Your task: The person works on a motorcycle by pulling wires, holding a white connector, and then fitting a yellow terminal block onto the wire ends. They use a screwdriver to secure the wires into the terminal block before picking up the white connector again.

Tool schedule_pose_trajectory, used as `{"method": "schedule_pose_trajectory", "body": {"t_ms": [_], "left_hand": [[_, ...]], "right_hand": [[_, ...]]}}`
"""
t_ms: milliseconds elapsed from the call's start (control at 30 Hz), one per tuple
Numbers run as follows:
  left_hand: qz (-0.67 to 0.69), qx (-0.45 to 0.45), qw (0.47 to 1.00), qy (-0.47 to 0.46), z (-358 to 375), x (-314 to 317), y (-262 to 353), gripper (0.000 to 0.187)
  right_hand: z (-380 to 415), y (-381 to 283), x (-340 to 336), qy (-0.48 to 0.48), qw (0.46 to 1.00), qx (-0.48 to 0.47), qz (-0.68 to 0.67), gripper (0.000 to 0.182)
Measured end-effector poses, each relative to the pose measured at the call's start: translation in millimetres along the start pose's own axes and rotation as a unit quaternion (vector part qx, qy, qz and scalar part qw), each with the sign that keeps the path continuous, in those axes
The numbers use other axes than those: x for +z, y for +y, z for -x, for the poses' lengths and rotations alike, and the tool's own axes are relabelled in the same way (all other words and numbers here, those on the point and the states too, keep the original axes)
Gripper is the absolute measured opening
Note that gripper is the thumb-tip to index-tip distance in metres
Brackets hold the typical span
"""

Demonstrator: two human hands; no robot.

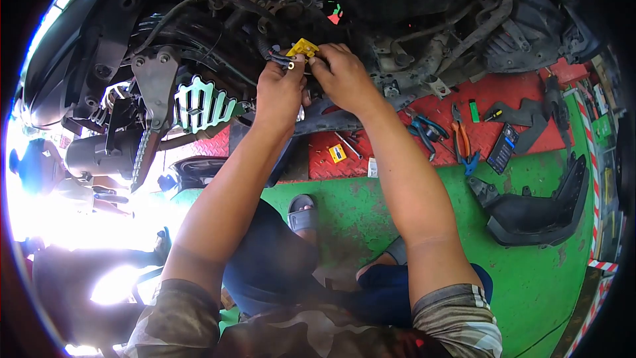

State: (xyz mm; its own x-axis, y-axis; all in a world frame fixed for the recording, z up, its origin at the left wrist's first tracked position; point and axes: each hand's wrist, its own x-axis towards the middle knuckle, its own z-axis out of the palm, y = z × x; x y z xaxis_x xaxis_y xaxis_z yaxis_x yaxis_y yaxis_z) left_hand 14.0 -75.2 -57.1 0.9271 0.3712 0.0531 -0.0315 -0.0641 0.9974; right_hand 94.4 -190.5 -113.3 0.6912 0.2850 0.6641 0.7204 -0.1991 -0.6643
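Note:
In the head view both my hands meet at the underside of a motorbike with its dark frame parts [424,53] exposed. My left hand [279,93] is closed, thumb and fingers pinching a black cable [281,59] that has a small yellow ring at its end. My right hand [343,74] is closed too, its fingertips at the lower edge of a yellow plastic piece [303,47] just above both thumbs. A corrugated black tube [257,38] runs close to the left fingers. My palms hide part of what lies between them.
A silver ribbed footpeg [204,106] juts out left of my hands. On the red mat [371,166] lie orange-handled pliers [462,138], blue-black pliers [424,130], a yellow box [337,153] and a phone [503,148]. A black plastic panel [536,215] rests on the green floor.

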Motion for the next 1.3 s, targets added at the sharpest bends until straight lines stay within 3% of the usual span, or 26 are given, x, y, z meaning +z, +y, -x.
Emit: {"method": "schedule_pose_trajectory", "body": {"t_ms": [67,100,167,267,400,767,900,967,1100,1167,1200,1267,1300], "left_hand": [[-0.033,0.006,0.999,0.036,0.3,2.7,-4.4,0.027],[-0.031,0.008,0.999,0.038,0.1,2.8,-5.4,0.027],[0.003,0.006,1.000,0.030,-0.8,3.3,-6.9,0.028],[0.022,0.006,1.000,0.022,-1.5,1.5,-8.8,0.027],[0.028,0.004,0.999,0.019,3.2,5.0,-3.3,0.026],[-0.024,0.019,0.997,0.075,5.6,12.9,-5.2,0.024],[-0.002,0.015,0.997,0.077,5.9,15.5,-3.3,0.024],[0.046,0.016,0.997,0.066,4.2,13.4,-3.2,0.024],[0.021,0.023,0.999,0.040,4.1,3.8,-4.3,0.022],[0.012,0.007,1.000,0.016,4.8,-0.8,-2.5,0.022],[0.016,0.009,1.000,0.022,8.0,-2.7,3.1,0.022],[-0.042,-0.005,0.999,-0.014,15.4,-7.3,13.8,0.023],[-0.050,-0.010,0.998,-0.031,15.4,-13.3,15.8,0.023]], "right_hand": [[-3.7,-5.9,-16.3,-0.089,0.989,0.107,-0.058,0.033],[-5.6,-1.3,-16.1,-0.090,0.989,0.104,-0.058,0.033],[-11.6,8.5,-13.9,-0.123,0.932,0.160,-0.300,0.041],[-15.7,-3.2,-8.6,-0.089,0.893,0.184,-0.400,0.042],[-17.7,-3.4,-16.1,-0.118,0.885,0.213,-0.397,0.043],[-11.7,15.1,-16.7,0.008,0.851,0.250,-0.461,0.023],[-11.3,12.4,-13.5,0.012,0.871,0.248,-0.424,0.027],[-9.9,10.2,-11.7,-0.002,0.924,0.201,-0.324,0.027],[-2.6,-0.7,-9.8,0.009,0.946,0.149,-0.286,0.024],[0.3,-16.3,-12.7,0.116,0.969,0.120,-0.182,0.021],[1.1,-23.5,-14.5,0.111,0.970,0.115,-0.183,0.021],[3.0,-36.0,-17.3,0.230,0.970,-0.043,-0.073,0.020],[4.1,-42.1,-15.8,0.210,0.974,-0.047,-0.075,0.020]]}}
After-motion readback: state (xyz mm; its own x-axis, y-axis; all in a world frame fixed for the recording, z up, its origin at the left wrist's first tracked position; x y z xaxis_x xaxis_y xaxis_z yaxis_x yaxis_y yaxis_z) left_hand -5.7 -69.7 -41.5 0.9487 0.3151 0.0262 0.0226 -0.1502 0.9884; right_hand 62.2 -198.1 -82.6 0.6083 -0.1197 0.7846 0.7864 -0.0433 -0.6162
